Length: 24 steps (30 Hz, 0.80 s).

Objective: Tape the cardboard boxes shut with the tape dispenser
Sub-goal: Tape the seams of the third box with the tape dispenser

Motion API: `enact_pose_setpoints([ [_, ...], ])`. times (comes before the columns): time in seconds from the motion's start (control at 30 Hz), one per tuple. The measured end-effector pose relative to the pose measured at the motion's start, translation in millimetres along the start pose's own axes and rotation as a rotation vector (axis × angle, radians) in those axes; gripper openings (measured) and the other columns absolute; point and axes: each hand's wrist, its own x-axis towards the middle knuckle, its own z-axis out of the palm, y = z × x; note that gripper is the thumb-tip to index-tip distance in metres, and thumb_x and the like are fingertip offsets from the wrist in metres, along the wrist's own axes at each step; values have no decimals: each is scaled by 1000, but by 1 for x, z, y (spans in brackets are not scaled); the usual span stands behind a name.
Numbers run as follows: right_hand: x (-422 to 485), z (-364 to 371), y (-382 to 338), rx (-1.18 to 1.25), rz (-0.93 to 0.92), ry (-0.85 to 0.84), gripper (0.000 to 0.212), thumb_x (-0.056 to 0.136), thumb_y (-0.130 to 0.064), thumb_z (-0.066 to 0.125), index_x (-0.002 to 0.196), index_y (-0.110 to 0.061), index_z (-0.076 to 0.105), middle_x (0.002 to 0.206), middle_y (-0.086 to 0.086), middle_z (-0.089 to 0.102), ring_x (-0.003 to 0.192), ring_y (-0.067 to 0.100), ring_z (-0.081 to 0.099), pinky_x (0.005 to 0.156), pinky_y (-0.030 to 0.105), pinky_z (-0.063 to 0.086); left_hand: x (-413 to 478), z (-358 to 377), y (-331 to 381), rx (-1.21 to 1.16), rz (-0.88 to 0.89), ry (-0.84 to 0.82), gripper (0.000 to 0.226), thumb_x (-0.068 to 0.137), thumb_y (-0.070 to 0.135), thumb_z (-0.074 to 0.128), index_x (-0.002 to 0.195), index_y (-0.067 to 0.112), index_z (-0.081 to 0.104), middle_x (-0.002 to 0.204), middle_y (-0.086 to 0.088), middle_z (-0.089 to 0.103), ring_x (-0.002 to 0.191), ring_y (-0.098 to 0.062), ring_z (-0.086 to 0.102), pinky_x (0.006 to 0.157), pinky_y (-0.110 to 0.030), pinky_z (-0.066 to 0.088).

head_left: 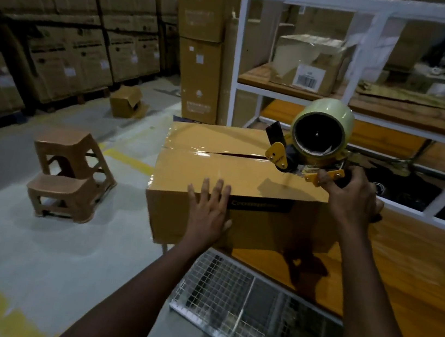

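Now your right grip (353,196) curls round the dispenser (318,137) atop the box (201,165) at the counter's (416,267) left edge; left grip (209,209), fingers straight, presses its near side. Seam (234,155) apparently taped.

our wooden bench (418,253) with the cardboard box (201,165) sitting on its left end, grey floor (31,256) next to us, brown plastic stools (72,173) and a small box (126,102) on it

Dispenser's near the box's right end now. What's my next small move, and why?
Probably pull the dispenser over the right edge of the box and down that side. Glossy tape already covers the seam from the left end to the dispenser; the right hand grips its handle and the left hand braces the box flat.
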Motion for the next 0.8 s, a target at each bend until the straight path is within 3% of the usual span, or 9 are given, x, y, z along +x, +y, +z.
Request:
enact_pose_setpoints([
  [0.1, 16, -19, 30, -23, 23, 46, 52, 87, -50, 63, 116, -8, 55, 116, 18, 59, 115, 36, 47, 94, 47, 28, 20, -2, 60, -33, 84, -24, 92, 90, 65, 47, 157, 17, 8, 165, -11, 7, 150, -41, 4, 112, -68, -5],
  [0.23, 43, -47, 75, -45, 62, 88, 53, 87, -52, 61, 116, -9, 55, 116, 17, 60, 115, 36, 47, 91, 46, 29, 48, -3, 139, -89, 117, -60, 91, 89, 64, 52, 157, 16, 14, 163, -12, 16, 148, -43, 12, 112, -69, 0],
  [0.47, 101, -106, 160, -95, 124, 111, 54, 86, -55, 61, 116, -11, 56, 118, 16, 60, 114, 37, 47, 92, 47, 29, 99, -7, 281, -139, 30, -94, 85, 91, 64, 46, 156, 18, 14, 164, -12, 10, 148, -43, 7, 112, -67, -1],
  [0.53, 114, -119, 180, -86, 119, 99, 52, 86, -55, 62, 117, -13, 56, 120, 15, 60, 115, 35, 46, 91, 46, 28, 115, -5, 310, -222, -83, -60, 77, 90, 61, 51, 150, 18, 28, 160, -10, 24, 146, -40, 18, 113, -63, 8],
  [0.63, 130, -134, 205, -80, 96, 65, 51, 86, -52, 63, 118, -12, 55, 120, 13, 59, 116, 34, 45, 91, 44, 27, 129, 1, 332, -308, -237, 63, 58, 82, 54, 62, 127, 20, 49, 131, -5, 52, 126, -30, 43, 107, -52, 28],
  [0.8, 149, -141, 220, -46, 63, 35, 52, 86, -53, 64, 119, -14, 55, 120, 13, 60, 116, 35, 45, 92, 46, 27, 132, 0, 339, -352, -245, 138, 45, 75, 46, 68, 111, 24, 52, 117, 0, 54, 110, -25, 48, 98, -44, 33],
])
